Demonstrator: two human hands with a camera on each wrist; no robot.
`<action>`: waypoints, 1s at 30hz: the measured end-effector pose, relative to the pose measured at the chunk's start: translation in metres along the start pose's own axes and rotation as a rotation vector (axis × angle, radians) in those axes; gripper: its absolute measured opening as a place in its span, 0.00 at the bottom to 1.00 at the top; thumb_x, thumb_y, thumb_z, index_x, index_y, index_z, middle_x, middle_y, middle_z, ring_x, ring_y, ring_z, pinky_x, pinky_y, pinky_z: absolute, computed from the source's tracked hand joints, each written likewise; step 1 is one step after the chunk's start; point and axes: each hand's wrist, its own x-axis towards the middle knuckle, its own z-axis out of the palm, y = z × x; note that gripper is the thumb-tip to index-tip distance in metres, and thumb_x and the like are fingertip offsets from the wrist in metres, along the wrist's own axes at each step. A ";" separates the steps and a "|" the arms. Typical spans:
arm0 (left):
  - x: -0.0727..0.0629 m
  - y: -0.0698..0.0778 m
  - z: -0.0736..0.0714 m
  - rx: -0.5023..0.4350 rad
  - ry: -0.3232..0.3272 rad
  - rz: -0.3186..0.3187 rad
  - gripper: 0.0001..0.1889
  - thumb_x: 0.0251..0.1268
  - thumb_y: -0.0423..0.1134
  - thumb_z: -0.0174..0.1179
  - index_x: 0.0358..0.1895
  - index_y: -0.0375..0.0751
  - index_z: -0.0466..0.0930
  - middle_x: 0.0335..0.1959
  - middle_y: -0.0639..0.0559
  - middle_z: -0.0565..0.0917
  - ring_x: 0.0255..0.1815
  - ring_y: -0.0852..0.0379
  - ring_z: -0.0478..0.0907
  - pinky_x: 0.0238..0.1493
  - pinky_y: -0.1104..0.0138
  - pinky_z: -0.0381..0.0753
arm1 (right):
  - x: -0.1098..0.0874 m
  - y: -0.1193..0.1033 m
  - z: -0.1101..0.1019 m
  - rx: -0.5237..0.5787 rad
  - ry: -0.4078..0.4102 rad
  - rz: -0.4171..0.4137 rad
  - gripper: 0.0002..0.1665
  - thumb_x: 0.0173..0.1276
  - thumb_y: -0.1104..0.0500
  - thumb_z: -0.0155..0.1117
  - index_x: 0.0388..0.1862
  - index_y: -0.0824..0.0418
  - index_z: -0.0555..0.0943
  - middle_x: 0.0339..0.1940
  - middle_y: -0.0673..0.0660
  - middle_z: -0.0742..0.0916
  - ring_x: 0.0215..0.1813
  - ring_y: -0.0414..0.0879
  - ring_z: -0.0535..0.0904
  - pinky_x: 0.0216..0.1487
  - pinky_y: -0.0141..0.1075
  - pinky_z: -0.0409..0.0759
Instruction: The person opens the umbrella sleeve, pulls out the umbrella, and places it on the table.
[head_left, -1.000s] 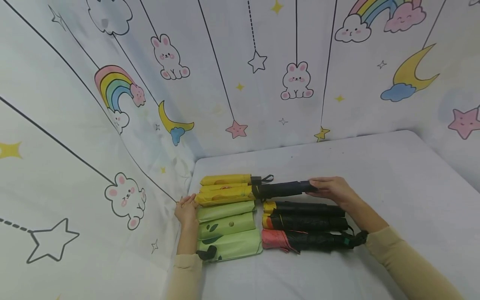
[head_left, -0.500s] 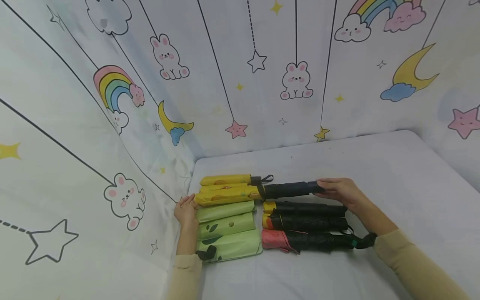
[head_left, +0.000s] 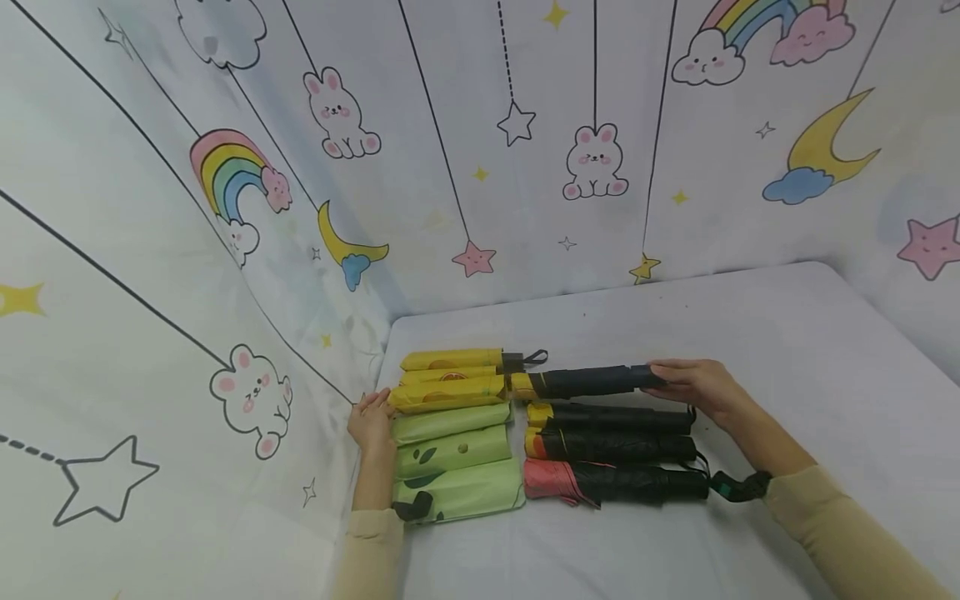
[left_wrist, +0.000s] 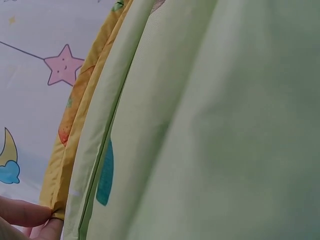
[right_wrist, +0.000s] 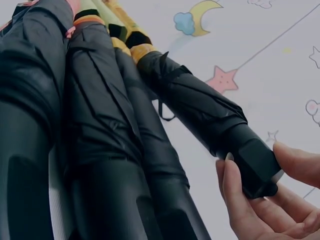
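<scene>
My right hand grips the handle of a folded black umbrella between thumb and fingers, as the right wrist view shows too. That umbrella's yellow end lies right at the mouth of a yellow fruit-print umbrella sleeve. At the sleeve's far left end, my left hand pinches its corner; thumb and fingertip meet there in the left wrist view. Below lie several light green sleeves. To their right are two black umbrellas with yellow or orange ends and one with a red end.
Behind the held sleeve lies another yellow umbrella with a black handle and strap loop, beside more yellow fabric. All rest on a white-covered table. Printed cloth walls stand at the left and back.
My right hand has moved right with the black umbrella, drawing it out of the yellow sleeve; its yellow end now shows. My left hand has stayed at the sleeve's left end.
</scene>
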 end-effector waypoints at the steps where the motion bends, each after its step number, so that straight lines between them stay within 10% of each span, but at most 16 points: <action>1: 0.000 0.000 0.000 -0.017 0.000 -0.006 0.14 0.77 0.21 0.47 0.61 0.24 0.71 0.68 0.28 0.76 0.73 0.41 0.73 0.38 0.72 0.81 | 0.000 0.001 -0.001 -0.010 -0.001 -0.002 0.37 0.74 0.54 0.70 0.74 0.73 0.71 0.54 0.45 0.89 0.55 0.48 0.89 0.58 0.37 0.85; 15: 0.002 0.002 -0.003 0.035 0.001 -0.025 0.23 0.72 0.16 0.48 0.68 0.23 0.66 0.66 0.29 0.78 0.71 0.43 0.75 0.39 0.71 0.80 | -0.002 0.009 -0.023 0.015 -0.023 0.034 0.28 0.76 0.56 0.68 0.70 0.66 0.78 0.53 0.43 0.90 0.56 0.49 0.89 0.54 0.30 0.85; 22: 0.002 0.000 -0.005 0.076 0.010 -0.029 0.24 0.70 0.15 0.49 0.69 0.24 0.67 0.66 0.30 0.79 0.68 0.46 0.76 0.39 0.73 0.79 | 0.002 0.014 -0.029 -0.054 -0.009 0.070 0.35 0.75 0.51 0.69 0.74 0.67 0.74 0.54 0.43 0.89 0.57 0.47 0.88 0.79 0.58 0.58; 30: 0.000 0.001 -0.004 0.070 0.032 -0.026 0.22 0.70 0.16 0.51 0.66 0.23 0.69 0.62 0.33 0.82 0.65 0.46 0.79 0.39 0.71 0.82 | 0.001 0.017 -0.035 -0.313 -0.023 0.042 0.41 0.77 0.42 0.65 0.76 0.67 0.71 0.68 0.61 0.83 0.59 0.47 0.87 0.66 0.42 0.82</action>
